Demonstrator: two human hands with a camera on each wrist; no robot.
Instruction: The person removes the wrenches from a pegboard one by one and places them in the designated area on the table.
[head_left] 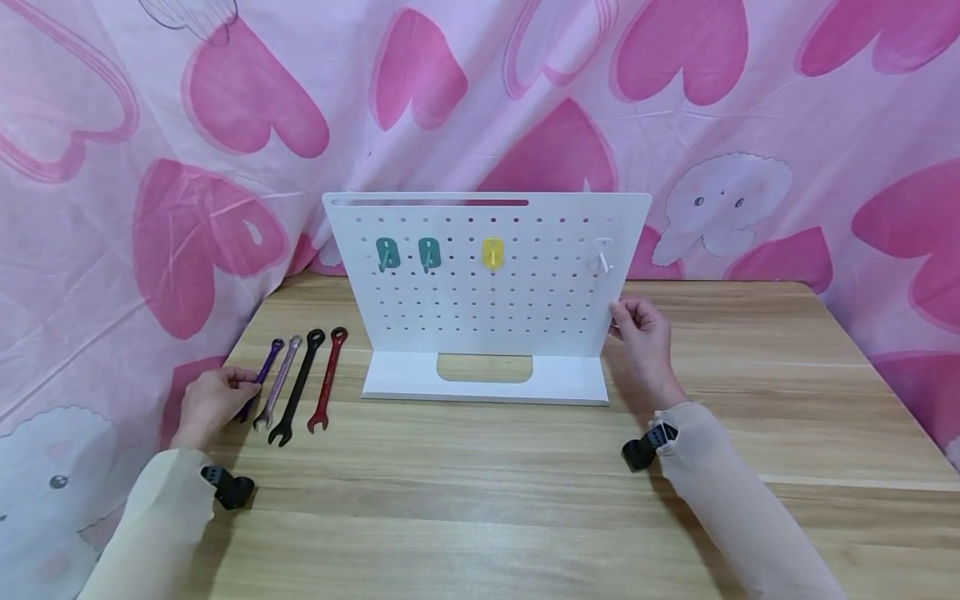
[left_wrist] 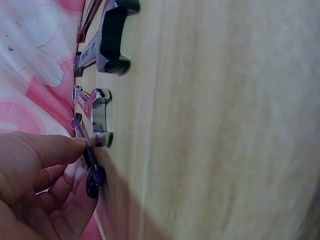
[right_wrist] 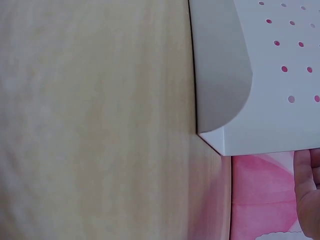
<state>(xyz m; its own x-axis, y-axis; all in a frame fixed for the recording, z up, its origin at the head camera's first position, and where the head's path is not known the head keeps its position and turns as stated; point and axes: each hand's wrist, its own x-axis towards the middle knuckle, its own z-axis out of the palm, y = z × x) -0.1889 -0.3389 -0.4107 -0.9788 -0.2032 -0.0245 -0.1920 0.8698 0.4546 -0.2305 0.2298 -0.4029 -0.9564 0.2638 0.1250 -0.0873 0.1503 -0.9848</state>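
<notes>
A light wooden surface [head_left: 487,475] with a straight pale grain fills the foreground, backed on all sides by a draped pink cloth [head_left: 112,167] printed with large hearts and white cartoon figures. Near the back stands a white metal pegboard [head_left: 487,308], upright on a flat base with a cut-out, dotted with regular holes; two teal hooks [head_left: 387,253], one yellow hook [head_left: 492,252] and one white hook [head_left: 602,254] sit in its upper row. Left of it lie four slim wrenches side by side: purple wrench [head_left: 260,375], silver wrench [head_left: 279,382], black wrench [head_left: 298,385], red wrench [head_left: 328,378]. The left hand [head_left: 213,400] pinches the purple wrench between thumb and curled fingers. The right hand [head_left: 643,337] grips the pegboard's right edge.
</notes>
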